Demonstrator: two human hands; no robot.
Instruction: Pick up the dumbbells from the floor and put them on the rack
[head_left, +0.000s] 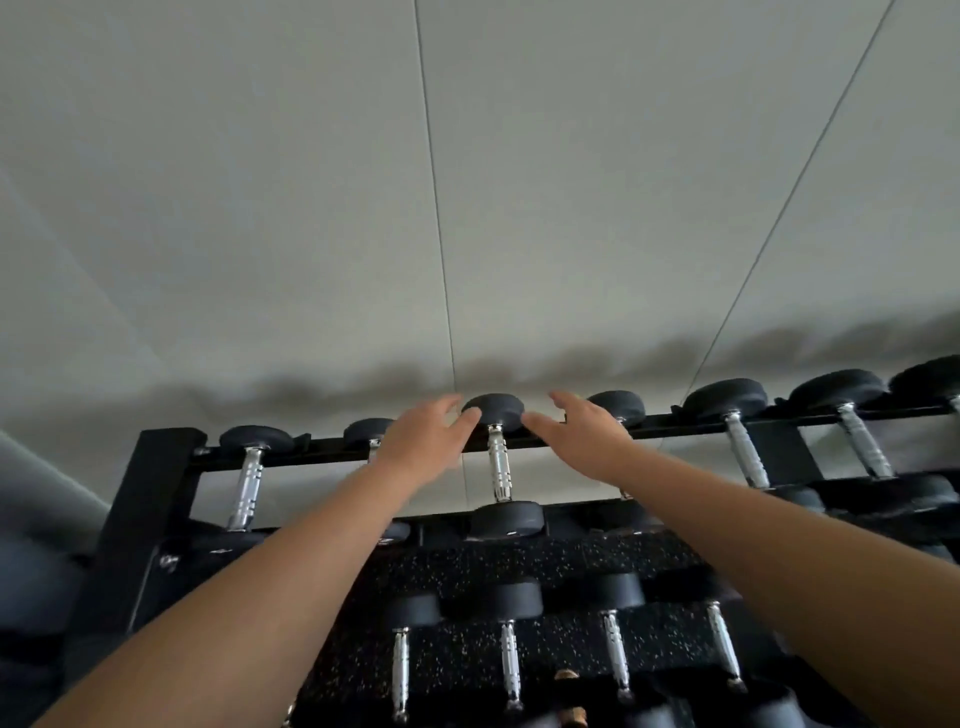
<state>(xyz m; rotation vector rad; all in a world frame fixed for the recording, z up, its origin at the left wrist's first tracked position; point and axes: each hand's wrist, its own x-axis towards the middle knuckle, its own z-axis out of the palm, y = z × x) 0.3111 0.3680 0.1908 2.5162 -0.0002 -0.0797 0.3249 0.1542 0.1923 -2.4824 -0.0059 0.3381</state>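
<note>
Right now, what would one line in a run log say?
left hand: open, empty | right hand: open, empty | centre dumbbell: on top rack tier between hands | stage: just racked or adjusting, unclear

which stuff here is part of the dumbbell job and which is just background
Part of the job:
- rack
- dumbbell between the hands
- other dumbbells on the top rail
- dumbbells on the lower tier
- left hand, open
- right hand, open

Background:
- wall
- speckled floor mat
</note>
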